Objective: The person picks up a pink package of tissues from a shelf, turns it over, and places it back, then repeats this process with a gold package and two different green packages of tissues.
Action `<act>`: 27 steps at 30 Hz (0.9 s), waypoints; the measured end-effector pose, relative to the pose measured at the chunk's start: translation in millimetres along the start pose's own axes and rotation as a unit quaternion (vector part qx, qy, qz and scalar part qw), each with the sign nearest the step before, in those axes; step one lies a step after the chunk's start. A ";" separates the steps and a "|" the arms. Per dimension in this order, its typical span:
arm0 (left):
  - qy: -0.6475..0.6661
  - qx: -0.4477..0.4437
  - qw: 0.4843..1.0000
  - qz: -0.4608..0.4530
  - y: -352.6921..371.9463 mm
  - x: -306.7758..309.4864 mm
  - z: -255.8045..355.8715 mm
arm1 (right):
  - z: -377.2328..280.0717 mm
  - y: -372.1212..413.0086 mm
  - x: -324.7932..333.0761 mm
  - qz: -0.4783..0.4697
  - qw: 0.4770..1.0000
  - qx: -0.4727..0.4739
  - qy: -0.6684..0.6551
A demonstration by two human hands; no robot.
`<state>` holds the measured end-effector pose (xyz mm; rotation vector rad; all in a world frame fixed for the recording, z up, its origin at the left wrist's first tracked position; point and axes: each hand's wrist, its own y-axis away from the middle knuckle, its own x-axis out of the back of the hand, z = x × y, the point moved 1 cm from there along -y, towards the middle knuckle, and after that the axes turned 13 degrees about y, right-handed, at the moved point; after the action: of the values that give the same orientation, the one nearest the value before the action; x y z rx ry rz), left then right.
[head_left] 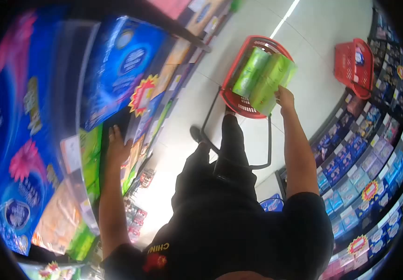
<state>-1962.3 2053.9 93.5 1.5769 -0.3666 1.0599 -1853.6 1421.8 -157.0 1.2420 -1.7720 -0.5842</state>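
My right hand (284,99) grips the edge of a green plastic-wrapped tissue pack (269,84) that lies tilted over a red shopping basket (244,111). Beside it, inside the basket, is another green pack (251,72). The basket's black handle (270,140) hangs down toward my legs. On the left, my left hand (117,147) reaches into the shelf with its fingers apart and nothing visible in them. Green packs (91,151) sit right next to that hand, and a large blue tissue pack (124,65) stands above it.
Shelves of big blue packs (19,116) rise close on my left, with a starburst price sign (143,95) sticking out. A second red basket (354,65) stands on the floor by the right-hand shelf, which holds rows of small packs (343,140). Pale floor tiles (320,28) run between.
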 end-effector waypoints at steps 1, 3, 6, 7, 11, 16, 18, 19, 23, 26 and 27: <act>0.006 0.011 1.000 -0.002 1.2 3.1 3.3 | -7.5 14.4 -8.5 -0.004 1.000 0.001 -0.009; 0.012 0.003 1.000 0.015 1.8 1.5 -1.2 | -14.0 32.9 -14.6 -0.058 0.997 0.006 -0.049; 0.015 0.004 1.000 0.027 2.7 1.3 -4.3 | -45.3 92.3 -12.7 -0.125 0.986 0.023 -0.104; 0.016 0.004 0.999 0.029 2.7 1.7 -2.8 | -63.2 127.3 -17.9 -0.133 0.983 0.032 -0.119; 0.036 0.017 0.998 0.038 10.6 6.1 0.6 | -104.4 248.3 -28.2 -0.212 0.955 0.107 -0.178; 0.195 -0.056 0.968 0.146 13.4 -22.1 -18.3 | -128.5 375.4 -53.9 -0.344 0.880 0.227 -0.235; 0.274 -0.090 0.929 0.234 20.5 -34.5 -15.5 | -126.8 415.4 -69.6 -0.373 0.857 0.279 -0.219; 0.358 -0.087 0.900 0.234 34.6 -32.8 -6.6 | -126.5 436.7 -77.1 -0.383 0.848 0.308 -0.198; 0.650 -0.063 0.731 0.199 66.7 -68.8 -11.8 | -124.9 506.2 -100.7 -0.480 0.782 0.370 -0.144; 0.857 -0.065 0.510 0.034 67.6 -109.4 -47.6 | -120.6 536.6 -121.8 -0.538 0.747 0.380 -0.088; 0.890 -0.047 0.453 -0.001 74.4 -111.6 -58.2 | -118.6 545.6 -129.0 -0.553 0.739 0.379 -0.063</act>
<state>-2101.7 2049.8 49.4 -0.3092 1.0343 1.9825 -2012.5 1765.4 273.1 2.9461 -1.1848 -0.5670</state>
